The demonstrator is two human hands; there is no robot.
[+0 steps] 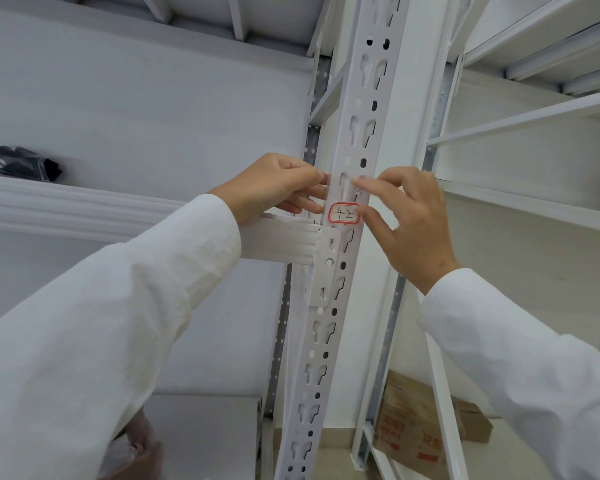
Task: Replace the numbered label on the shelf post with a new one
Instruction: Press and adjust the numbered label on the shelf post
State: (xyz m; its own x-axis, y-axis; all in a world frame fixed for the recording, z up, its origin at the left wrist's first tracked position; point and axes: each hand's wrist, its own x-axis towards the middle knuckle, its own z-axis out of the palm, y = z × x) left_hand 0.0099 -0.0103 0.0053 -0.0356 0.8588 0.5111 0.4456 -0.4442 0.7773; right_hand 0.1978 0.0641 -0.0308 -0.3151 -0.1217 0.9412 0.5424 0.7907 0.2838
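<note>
A white perforated shelf post runs up the middle of the view. On it sticks a small white label with a red border, hand-written "4-2", just above the beam bracket. My left hand is at the post's left edge, level with the label's top, with thumb and fingertips pinched together; whether anything thin is between them is unclear. My right hand is on the post's right side with fingers spread, its index fingertip on the post just above the label and its thumb beside the label's right edge.
A white shelf beam meets the post from the left, under my left wrist. A black bag lies on the left shelf. A cardboard box stands on the floor at the lower right. More white shelving fills the right.
</note>
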